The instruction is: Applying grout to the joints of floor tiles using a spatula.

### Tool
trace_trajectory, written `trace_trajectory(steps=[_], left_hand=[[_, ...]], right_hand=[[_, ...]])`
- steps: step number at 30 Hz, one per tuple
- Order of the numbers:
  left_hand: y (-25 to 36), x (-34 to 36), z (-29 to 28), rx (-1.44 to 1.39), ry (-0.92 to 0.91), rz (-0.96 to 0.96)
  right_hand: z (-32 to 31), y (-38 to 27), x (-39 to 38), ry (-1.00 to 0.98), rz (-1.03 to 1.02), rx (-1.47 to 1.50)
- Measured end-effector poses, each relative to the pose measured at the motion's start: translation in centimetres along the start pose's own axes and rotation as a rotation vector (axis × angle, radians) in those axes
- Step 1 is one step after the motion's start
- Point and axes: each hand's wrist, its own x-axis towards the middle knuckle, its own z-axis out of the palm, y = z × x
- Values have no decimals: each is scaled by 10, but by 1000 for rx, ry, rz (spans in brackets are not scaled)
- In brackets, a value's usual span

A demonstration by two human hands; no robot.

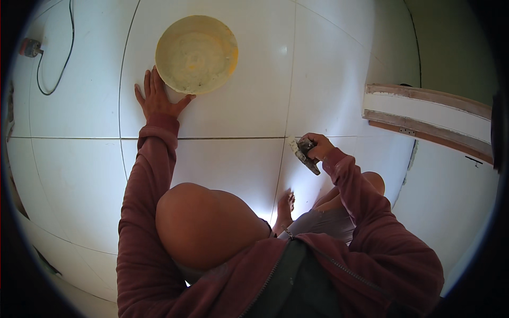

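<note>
Here, the round, shallow yellow plastic bowl [196, 53] sits on the white tiled floor [238, 111] in the upper middle of the frame, just up and right of the left hand [156, 98], which lies flat with fingers spread, its thumb touching the bowl's lower rim. The right hand [319, 146], well apart at centre right, is closed around a small grey scraper [304, 153] (blade pointing up-left, toward a tile joint). The bowl's inside looks smeared with pale, dried residue.
</note>
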Motion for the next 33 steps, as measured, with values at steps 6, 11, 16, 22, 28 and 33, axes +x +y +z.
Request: trace_trajectory(steps=[6,11,16,22,28,33], left_hand=[[5,1,-3,103,-22,3],[-7,1,12,140,28,27],[-7,1,15,149,43,44],[-4,1,15,158,4,26],[-4,0,17,183,-23,-1],[-2,-2,8,173,-30,-1]], right_hand=[[42,27,18,451,-450,-666],[37,44,17,294,-324,-819],[33,38,31,486,-377,-491],[26,38,26,378,-300,-354],[29,35,30,293,-303,-576],[22,16,36,614,-370,-548]])
